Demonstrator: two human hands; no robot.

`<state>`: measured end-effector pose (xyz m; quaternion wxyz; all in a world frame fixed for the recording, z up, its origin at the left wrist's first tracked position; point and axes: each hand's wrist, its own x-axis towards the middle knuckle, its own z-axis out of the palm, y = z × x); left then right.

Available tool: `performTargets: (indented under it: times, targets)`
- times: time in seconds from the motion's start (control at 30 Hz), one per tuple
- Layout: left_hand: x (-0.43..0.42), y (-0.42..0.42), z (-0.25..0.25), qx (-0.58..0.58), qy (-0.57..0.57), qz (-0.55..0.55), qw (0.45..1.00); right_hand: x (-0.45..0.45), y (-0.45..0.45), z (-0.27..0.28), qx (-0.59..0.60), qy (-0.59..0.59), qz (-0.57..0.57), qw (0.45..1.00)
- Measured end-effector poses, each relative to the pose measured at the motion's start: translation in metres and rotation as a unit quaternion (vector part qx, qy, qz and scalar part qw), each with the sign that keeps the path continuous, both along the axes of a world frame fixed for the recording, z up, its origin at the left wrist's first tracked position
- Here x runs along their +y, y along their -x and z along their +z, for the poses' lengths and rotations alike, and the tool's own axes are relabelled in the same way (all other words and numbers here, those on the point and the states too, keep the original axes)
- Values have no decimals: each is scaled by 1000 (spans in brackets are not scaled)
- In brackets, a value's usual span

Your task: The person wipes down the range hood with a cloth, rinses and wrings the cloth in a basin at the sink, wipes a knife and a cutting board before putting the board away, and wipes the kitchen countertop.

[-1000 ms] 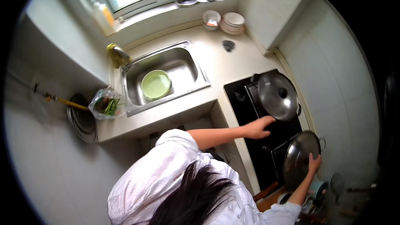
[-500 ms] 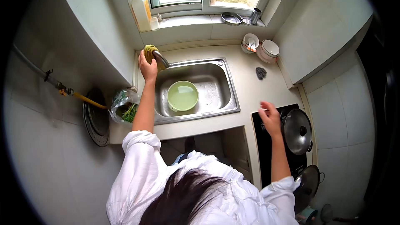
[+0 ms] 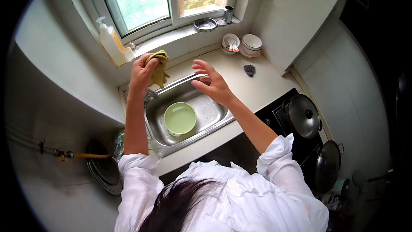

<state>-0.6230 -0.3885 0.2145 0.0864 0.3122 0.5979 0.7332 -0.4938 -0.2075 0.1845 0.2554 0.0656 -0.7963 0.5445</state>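
Observation:
My left hand (image 3: 142, 74) is closed on a limp yellow-green cloth (image 3: 159, 71), which hangs above the back left corner of the sink. Below it, the curved metal faucet (image 3: 150, 96) is partly hidden by my forearm. My right hand (image 3: 213, 85) is raised over the sink's back right side, fingers apart, holding nothing. Between my arms lies the stainless steel sink (image 3: 206, 123), with water drops on its bottom. A light green basin (image 3: 180, 118) stands in it, apart from both hands.
A dark scouring pad (image 3: 249, 70) and stacked bowls (image 3: 251, 43) sit on the right of the counter. The stove (image 3: 274, 114) holds a lidded pan (image 3: 304, 116). On the windowsill stand a pump bottle (image 3: 111, 43) and a round metal dish (image 3: 205, 25). A plastic bag (image 3: 155, 149) lies left of the sink.
My left hand has lifted the cloth off the faucet. My right hand has moved from beside the stove to over the sink. The view has turned and shifted.

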Motion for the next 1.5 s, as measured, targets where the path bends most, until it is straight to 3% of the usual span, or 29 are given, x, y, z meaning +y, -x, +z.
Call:
performTargets:
  times: [0.1,0.17,0.2,0.27,0.3,0.33,0.37,0.43,0.53,0.6,0.67,0.73,0.8,0.83,0.87,0.97,1.03,1.07,1.13,1.17,1.2,1.23,1.27,1.3,1.33,1.43,1.47,1.5]
  targets:
    - [46,-19,20,-120,50,-226,965,17,-1,10,69,-40,-8,997]
    - [69,-18,22,-125,98,-258,953,40,-8,-1,-32,175,103,979]
    - [79,-18,22,-130,146,-273,942,50,-21,-2,-30,175,90,980]
    - [102,-14,4,-138,156,-283,936,70,-54,-1,-168,285,50,942]
    - [116,-13,-15,-2,182,-147,972,79,-73,4,-219,316,59,921]
    - [131,-13,-35,136,197,-5,971,89,-85,-2,-214,320,48,922]
    - [145,-17,-52,134,131,23,982,101,-96,-12,-185,379,52,905]
    - [160,-63,-56,36,52,-23,998,119,-123,-13,-116,499,78,855]
    - [197,-146,-57,-121,153,-217,956,137,-165,4,-43,545,96,832]
    - [224,-190,-47,-201,84,-310,925,150,-188,6,-21,487,93,868]
    - [257,-200,-52,-183,63,-354,915,169,-218,9,-69,409,-47,909]
    - [276,-230,-31,-173,-12,-343,923,190,-252,6,-37,256,-185,948]
    - [300,-242,-24,-253,-50,-372,891,224,-293,-1,-13,230,-306,924]
    - [310,-244,-21,-284,-46,-387,876,228,-318,11,48,292,-316,902]
    - [323,-252,-15,-312,-41,-400,861,228,-334,27,121,282,-352,885]
    - [355,-279,-3,-331,29,-456,826,243,-388,44,192,354,-333,853]
    - [364,-310,17,-55,103,-565,817,265,-422,39,164,345,-321,867]
    - [367,-326,28,17,141,-557,818,271,-436,40,168,338,-324,867]
    - [381,-343,58,328,321,-480,748,277,-460,50,15,27,-452,892]
    - [390,-356,72,425,405,-388,711,278,-468,56,-6,-9,-463,887]
    - [401,-358,69,428,403,-386,711,277,-475,65,-3,-11,-464,886]
    - [416,-360,62,343,222,-451,794,275,-482,77,40,74,-418,904]
    - [427,-359,58,241,32,-494,835,272,-489,89,83,159,-368,913]
    - [425,-373,83,73,80,-553,826,274,-505,106,90,203,-307,925]
    - [429,-386,98,77,86,-557,823,282,-517,108,137,207,-289,925]
    - [451,-424,124,3,53,-558,828,316,-542,69,124,216,-337,908]
    - [465,-434,124,96,40,-519,848,322,-538,43,112,179,-555,805]
    - [477,-445,119,188,23,-474,860,320,-532,24,91,135,-739,654]
